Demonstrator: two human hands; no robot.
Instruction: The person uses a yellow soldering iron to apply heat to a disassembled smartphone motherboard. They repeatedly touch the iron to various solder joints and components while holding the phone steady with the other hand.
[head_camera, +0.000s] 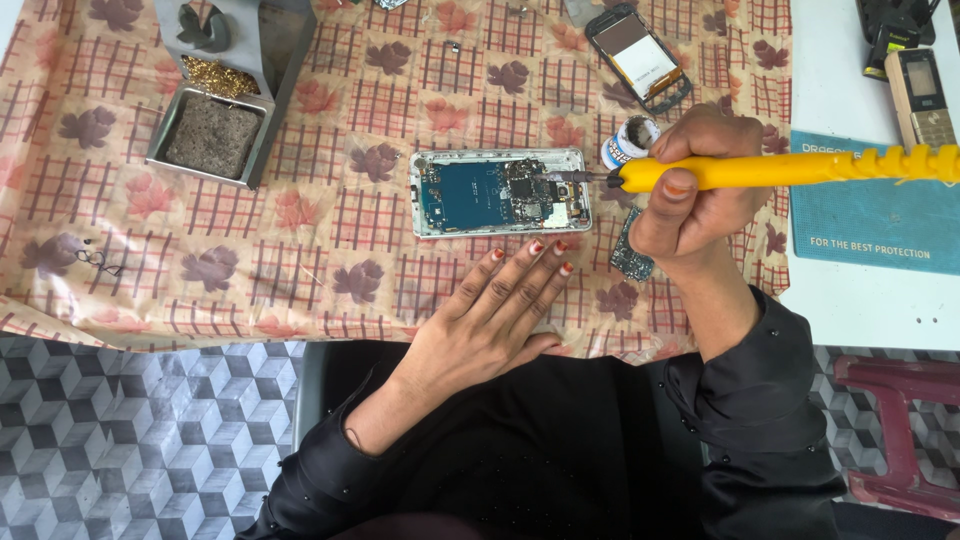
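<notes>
Head view, looking straight down. Tabletop (300, 290) covered with a peach plastic cloth printed with red grid squares and brown leaves; cloth creased, front edge hanging toward the person. Right of the cloth the surface is plain white, carrying a teal rubber work mat (880, 215) and a gold bar-type handset (922, 95). Floor below is tiled in a grey-and-white cube pattern (130, 440); a dull red plastic stool (900, 430) stands at lower right.

Upper left: a grey metal stand with a dark sponge tray and a wad of brass wool (215, 110). Top centre: a loose phone frame with pale screen (640, 55), tilted.

Centre: an opened white-framed phone with blue circuit board exposed (500, 192), lying flat, long side across the view.

Right hand (695, 190) closed around a yellow-handled soldering iron (790, 168), thumb on top; the metal tip meets the right end of the board (exact contact spot too small to read). Just behind the tip, a small white round pot (632, 140). A small dark circuit piece (632, 255) lies under the wrist.

Left hand (500, 310) open, fingers spread flat on the cloth, painted fingertips (537, 246) just below the phone's lower edge, near but apparently not touching. Black sleeves on both arms.
</notes>
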